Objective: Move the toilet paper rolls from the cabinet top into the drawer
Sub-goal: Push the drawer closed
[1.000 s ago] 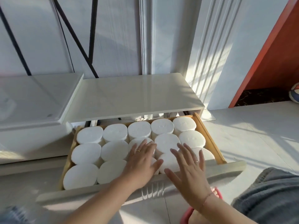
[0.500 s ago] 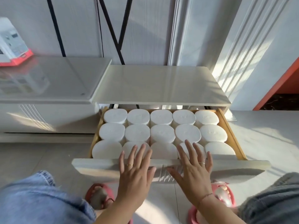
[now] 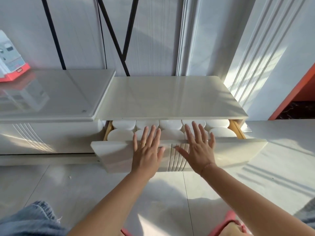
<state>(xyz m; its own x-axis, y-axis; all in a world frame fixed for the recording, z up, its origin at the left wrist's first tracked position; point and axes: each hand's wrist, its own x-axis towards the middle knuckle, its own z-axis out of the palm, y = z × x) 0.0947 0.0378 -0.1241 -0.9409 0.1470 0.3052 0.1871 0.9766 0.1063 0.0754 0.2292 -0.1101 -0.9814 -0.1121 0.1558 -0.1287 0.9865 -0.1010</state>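
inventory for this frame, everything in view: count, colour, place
cabinet top: one, cream, against the wall
drawer: one, cream front, wood sides, partly open under the cabinet top
rolls: ten tops visible, white, two rows of five in the drawer
side cabinet: one, glossy white, left of the drawer
box: one, white and orange-red, far left on the side cabinet
bars: several, black, against the wall
panel: one, orange-red, right edge
slippers: two, pink, bottom edge
jeans: blue, lower left
left hand: one, flat on the drawer front, fingers over the rolls
right hand: one, flat on the drawer front, fingers over the rolls
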